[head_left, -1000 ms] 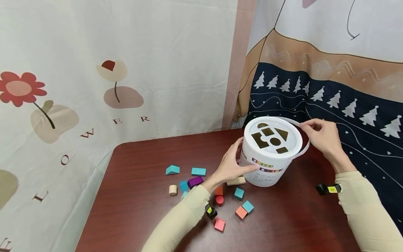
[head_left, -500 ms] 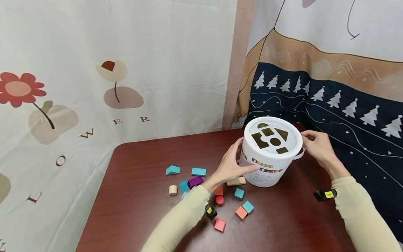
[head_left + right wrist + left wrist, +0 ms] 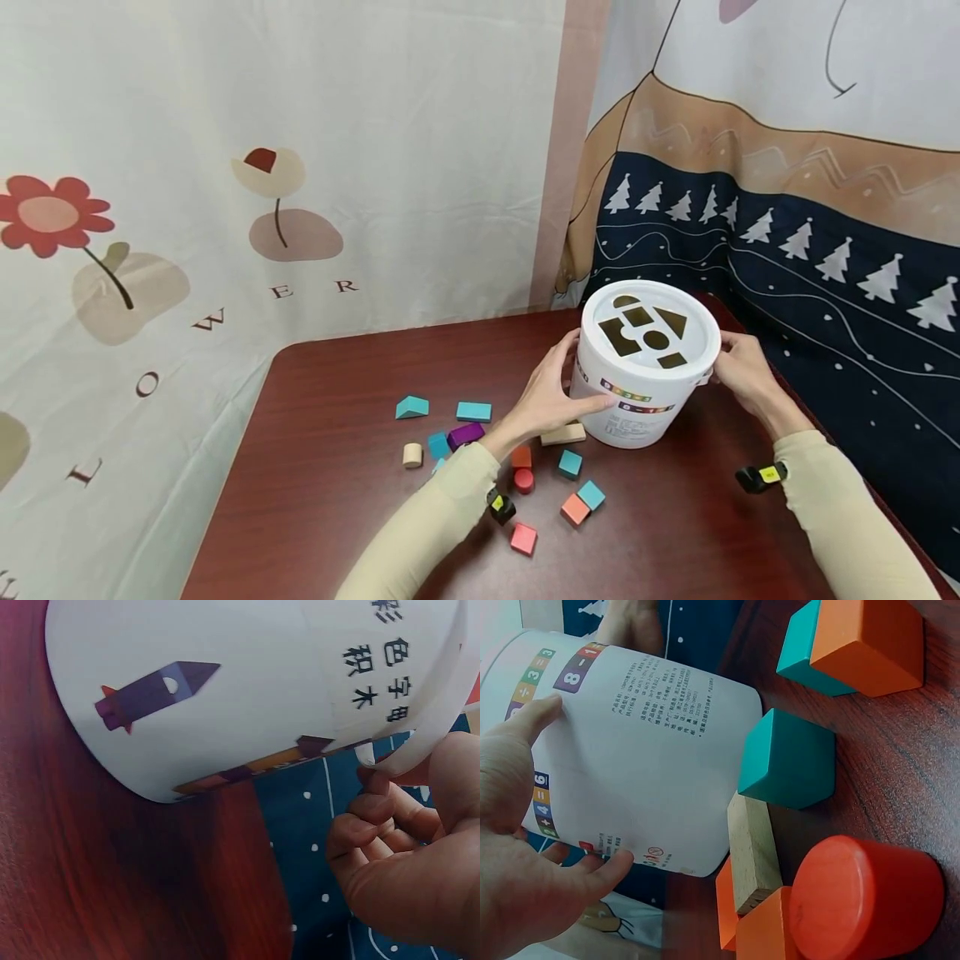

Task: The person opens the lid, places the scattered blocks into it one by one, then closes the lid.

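A white lidded bucket [image 3: 637, 427] stands on the table, its lid [image 3: 648, 312] cut with dark shaped holes. My left hand [image 3: 551, 396] grips the bucket's near left side, thumb on the front and fingers around the side, as the left wrist view also shows [image 3: 551, 817]. At the far right of the rim, my right hand [image 3: 748, 375] pinches the white strap handle [image 3: 431, 742]; in the right wrist view its other fingers are curled beneath. Most of the handle is hidden in the head view. A wooden plank block [image 3: 562, 433] lies close to the bucket's base.
Toy blocks lie left and in front of the bucket: a teal wedge [image 3: 412, 407], a purple block [image 3: 465, 434], a wooden cylinder [image 3: 412, 455], a red cylinder [image 3: 523, 480], a coral cube [image 3: 523, 538] and several others. Printed curtains hang behind the table [image 3: 322, 517].
My right hand has moved left and down, bringing the handle from out behind the bucket in close to its right side. The left hand and the bucket have stayed in place.
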`<move>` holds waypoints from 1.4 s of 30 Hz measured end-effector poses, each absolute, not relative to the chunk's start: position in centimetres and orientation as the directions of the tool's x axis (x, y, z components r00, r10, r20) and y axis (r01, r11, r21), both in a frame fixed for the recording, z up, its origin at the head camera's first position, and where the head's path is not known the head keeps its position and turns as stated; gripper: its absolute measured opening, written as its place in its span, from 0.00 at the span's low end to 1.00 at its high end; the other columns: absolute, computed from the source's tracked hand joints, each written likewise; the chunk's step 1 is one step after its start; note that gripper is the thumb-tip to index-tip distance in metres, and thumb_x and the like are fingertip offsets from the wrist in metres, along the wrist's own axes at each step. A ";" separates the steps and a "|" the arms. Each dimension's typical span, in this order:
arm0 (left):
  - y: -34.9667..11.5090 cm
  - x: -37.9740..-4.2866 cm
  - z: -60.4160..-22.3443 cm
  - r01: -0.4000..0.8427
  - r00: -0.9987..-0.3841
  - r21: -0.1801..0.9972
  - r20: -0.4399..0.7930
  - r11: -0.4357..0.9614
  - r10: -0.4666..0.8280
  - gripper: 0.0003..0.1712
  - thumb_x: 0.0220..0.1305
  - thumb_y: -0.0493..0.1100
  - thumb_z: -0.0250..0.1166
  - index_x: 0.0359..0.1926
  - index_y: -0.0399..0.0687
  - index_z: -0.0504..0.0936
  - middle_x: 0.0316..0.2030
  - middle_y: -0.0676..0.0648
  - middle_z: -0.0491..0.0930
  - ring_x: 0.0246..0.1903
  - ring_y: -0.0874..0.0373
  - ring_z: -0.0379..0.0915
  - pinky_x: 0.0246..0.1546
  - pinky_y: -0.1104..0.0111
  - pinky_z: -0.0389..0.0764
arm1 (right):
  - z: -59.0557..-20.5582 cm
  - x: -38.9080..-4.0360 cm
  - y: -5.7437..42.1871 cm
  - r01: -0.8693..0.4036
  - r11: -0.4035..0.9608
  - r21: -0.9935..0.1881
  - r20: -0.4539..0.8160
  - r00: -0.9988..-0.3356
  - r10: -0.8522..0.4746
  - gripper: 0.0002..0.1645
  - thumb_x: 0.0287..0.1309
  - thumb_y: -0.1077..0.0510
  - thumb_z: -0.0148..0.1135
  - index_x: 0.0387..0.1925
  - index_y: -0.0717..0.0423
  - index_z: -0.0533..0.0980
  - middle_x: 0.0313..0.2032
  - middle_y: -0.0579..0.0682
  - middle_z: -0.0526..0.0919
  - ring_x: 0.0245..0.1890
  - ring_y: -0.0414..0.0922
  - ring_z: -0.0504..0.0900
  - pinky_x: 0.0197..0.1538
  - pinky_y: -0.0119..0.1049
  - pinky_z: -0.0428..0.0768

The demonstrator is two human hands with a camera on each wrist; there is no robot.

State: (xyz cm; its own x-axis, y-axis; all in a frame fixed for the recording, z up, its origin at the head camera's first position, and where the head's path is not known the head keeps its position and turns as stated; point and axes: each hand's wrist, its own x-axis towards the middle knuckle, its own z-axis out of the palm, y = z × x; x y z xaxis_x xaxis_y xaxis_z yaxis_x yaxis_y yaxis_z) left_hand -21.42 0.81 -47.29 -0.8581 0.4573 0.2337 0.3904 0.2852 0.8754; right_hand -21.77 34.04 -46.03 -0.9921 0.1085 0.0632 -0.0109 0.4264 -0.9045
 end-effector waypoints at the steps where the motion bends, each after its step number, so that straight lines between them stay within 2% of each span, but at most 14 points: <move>1: 0.8 -21.4 -47.3 0.391 -0.857 0.876 0.234 0.283 0.459 0.63 0.53 0.61 0.78 0.82 0.69 0.49 0.71 0.60 0.62 0.65 0.64 0.62 0.59 0.55 0.79 | -46.2 -21.8 34.0 -0.008 0.410 -0.912 0.059 -0.992 0.113 0.16 0.66 0.70 0.52 0.53 0.71 0.76 0.17 0.41 0.73 0.17 0.41 0.72 0.20 0.33 0.75; 4: 0.6 -21.5 -47.0 0.405 -0.856 0.864 0.243 0.300 0.456 0.64 0.53 0.62 0.77 0.83 0.67 0.49 0.72 0.59 0.62 0.66 0.62 0.61 0.62 0.54 0.76 | -46.6 -21.7 33.8 -0.005 0.395 -0.919 0.051 -0.993 0.105 0.09 0.68 0.68 0.53 0.43 0.63 0.79 0.16 0.40 0.74 0.17 0.41 0.73 0.21 0.34 0.76; 7: 0.2 -21.6 -46.3 0.442 -0.845 0.839 0.269 0.319 0.462 0.64 0.53 0.62 0.77 0.83 0.66 0.48 0.73 0.58 0.61 0.68 0.61 0.60 0.64 0.55 0.74 | -46.9 -21.6 33.7 0.012 0.357 -0.934 0.026 -0.995 0.101 0.11 0.71 0.65 0.54 0.33 0.54 0.80 0.14 0.40 0.73 0.16 0.43 0.72 0.21 0.35 0.75; 9: -0.1 -21.7 -45.7 0.480 -0.830 0.816 0.303 0.322 0.469 0.64 0.53 0.61 0.77 0.83 0.64 0.49 0.74 0.56 0.60 0.69 0.59 0.59 0.65 0.54 0.72 | -47.1 -21.6 33.8 0.010 0.347 -0.938 0.018 -0.997 0.078 0.13 0.72 0.64 0.53 0.31 0.53 0.79 0.14 0.40 0.72 0.16 0.44 0.72 0.21 0.37 0.75; 14: -0.4 -21.8 -43.9 0.627 -0.754 0.722 0.468 0.293 0.461 0.59 0.56 0.56 0.77 0.82 0.52 0.56 0.75 0.53 0.59 0.71 0.60 0.55 0.67 0.51 0.69 | -47.6 -21.4 33.7 -0.003 0.296 -0.955 0.014 -0.999 0.036 0.12 0.72 0.67 0.51 0.32 0.61 0.78 0.13 0.45 0.71 0.15 0.46 0.71 0.21 0.40 0.73; 17: -0.1 -21.7 -42.8 0.742 -0.661 0.617 0.606 0.263 0.442 0.50 0.58 0.52 0.75 0.78 0.45 0.64 0.74 0.51 0.63 0.72 0.61 0.54 0.70 0.52 0.65 | -47.7 -21.3 33.6 -0.009 0.273 -0.962 0.020 -0.999 0.037 0.14 0.72 0.68 0.50 0.30 0.57 0.78 0.13 0.45 0.71 0.14 0.45 0.70 0.20 0.39 0.72; 21: 0.7 -21.6 -41.4 0.887 -0.462 0.402 0.766 0.227 0.447 0.37 0.59 0.47 0.73 0.67 0.37 0.77 0.67 0.44 0.73 0.70 0.55 0.59 0.74 0.53 0.58 | -47.8 -21.2 33.3 -0.002 0.252 -0.968 0.018 -0.998 0.060 0.16 0.72 0.67 0.51 0.28 0.52 0.78 0.13 0.43 0.71 0.15 0.44 0.70 0.20 0.36 0.71; 24: 1.5 -21.6 -40.6 0.939 -0.336 0.245 0.804 0.241 0.490 0.31 0.59 0.49 0.73 0.60 0.38 0.82 0.63 0.43 0.77 0.68 0.52 0.63 0.75 0.54 0.54 | -47.7 -21.2 33.3 -0.006 0.248 -0.969 0.022 -0.998 0.062 0.13 0.72 0.67 0.51 0.31 0.58 0.78 0.13 0.43 0.72 0.15 0.43 0.70 0.19 0.35 0.71; 27: 2.2 -21.5 -40.2 0.951 -0.275 0.135 0.783 0.279 0.557 0.30 0.61 0.53 0.72 0.59 0.42 0.84 0.62 0.44 0.77 0.67 0.53 0.63 0.75 0.54 0.56 | -47.8 -21.2 33.3 -0.017 0.259 -0.966 0.028 -0.999 0.038 0.10 0.72 0.68 0.49 0.35 0.65 0.76 0.14 0.42 0.73 0.15 0.43 0.70 0.20 0.35 0.72; 30: 2.7 -21.3 -40.2 0.949 -0.265 0.085 0.741 0.304 0.618 0.27 0.64 0.56 0.70 0.58 0.47 0.86 0.61 0.46 0.78 0.65 0.55 0.63 0.73 0.57 0.58 | -47.8 -21.3 33.4 -0.014 0.262 -0.965 0.021 -0.999 0.026 0.10 0.72 0.68 0.48 0.38 0.71 0.74 0.15 0.42 0.73 0.16 0.45 0.71 0.21 0.37 0.72; 35: 3.1 -21.1 -40.6 0.951 -0.279 0.106 0.701 0.291 0.656 0.19 0.65 0.55 0.70 0.51 0.50 0.90 0.53 0.50 0.80 0.57 0.58 0.67 0.70 0.67 0.61 | -48.0 -21.3 33.5 -0.011 0.251 -0.968 0.018 -1.000 0.022 0.14 0.72 0.68 0.48 0.33 0.60 0.78 0.15 0.42 0.72 0.16 0.45 0.70 0.21 0.38 0.72; 37: 3.1 -21.1 -40.7 0.952 -0.281 0.112 0.697 0.286 0.660 0.17 0.66 0.54 0.70 0.49 0.51 0.91 0.50 0.50 0.80 0.55 0.59 0.68 0.66 0.69 0.64 | -48.1 -21.3 33.5 -0.010 0.243 -0.970 0.016 -1.000 0.021 0.17 0.71 0.68 0.48 0.30 0.53 0.78 0.15 0.42 0.72 0.16 0.44 0.70 0.21 0.37 0.72; 42: 3.4 -21.3 -40.9 0.953 -0.281 0.125 0.701 0.275 0.656 0.15 0.66 0.52 0.70 0.48 0.50 0.91 0.46 0.51 0.81 0.52 0.60 0.68 0.60 0.70 0.68 | -48.2 -21.3 33.6 -0.003 0.257 -0.966 0.009 -1.000 0.024 0.14 0.72 0.67 0.47 0.33 0.56 0.78 0.16 0.42 0.72 0.17 0.43 0.70 0.21 0.35 0.73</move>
State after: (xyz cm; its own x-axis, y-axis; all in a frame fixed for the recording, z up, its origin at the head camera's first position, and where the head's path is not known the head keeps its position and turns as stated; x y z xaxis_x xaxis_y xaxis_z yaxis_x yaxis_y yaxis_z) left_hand -21.34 3.37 -40.94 -0.2808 0.6556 0.7009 0.9534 0.2747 0.1250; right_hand -21.27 33.55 -48.18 -0.9997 0.0242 0.0095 -0.0029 0.2573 -0.9663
